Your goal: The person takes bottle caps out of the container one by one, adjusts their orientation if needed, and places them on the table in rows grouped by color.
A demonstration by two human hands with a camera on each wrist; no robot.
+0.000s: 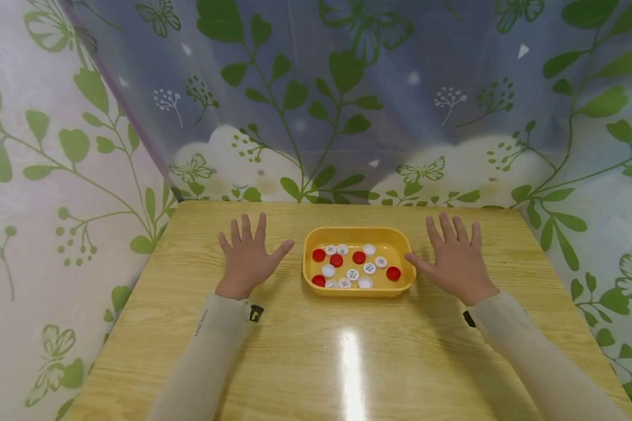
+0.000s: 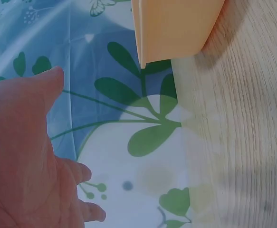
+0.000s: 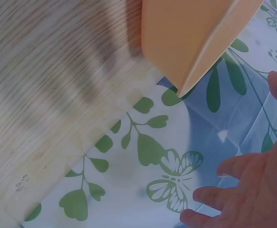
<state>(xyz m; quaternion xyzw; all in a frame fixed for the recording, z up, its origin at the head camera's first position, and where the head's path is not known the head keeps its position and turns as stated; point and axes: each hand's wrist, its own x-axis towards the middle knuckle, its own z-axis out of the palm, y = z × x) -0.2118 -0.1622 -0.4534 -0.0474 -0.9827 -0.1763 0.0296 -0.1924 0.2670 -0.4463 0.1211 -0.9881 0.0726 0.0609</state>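
Observation:
A yellow plastic tray (image 1: pixel 358 292) sits toward the back of the table, holding several red discs (image 1: pixel 393 273) and several white discs (image 1: pixel 365 283), some with printed marks. To its left, my left hand (image 1: pixel 247 260) is spread with straight fingers and holds nothing. On the other side my right hand (image 1: pixel 457 263) is likewise spread, its thumb tip overlapping the tray's right rim in the head view; whether it touches cannot be told. Both wrist views show the outer wall of the tray, in the left wrist view (image 2: pixel 176 28) and the right wrist view (image 3: pixel 186 38), apart from the fingers.
The light wooden table (image 1: pixel 295 351) carries a bright glare streak near its front. A curtain (image 1: pixel 305 117) printed with green leaves and butterflies hangs behind the back edge, and similar patterned cloth (image 1: pixel 47 175) stands along both sides.

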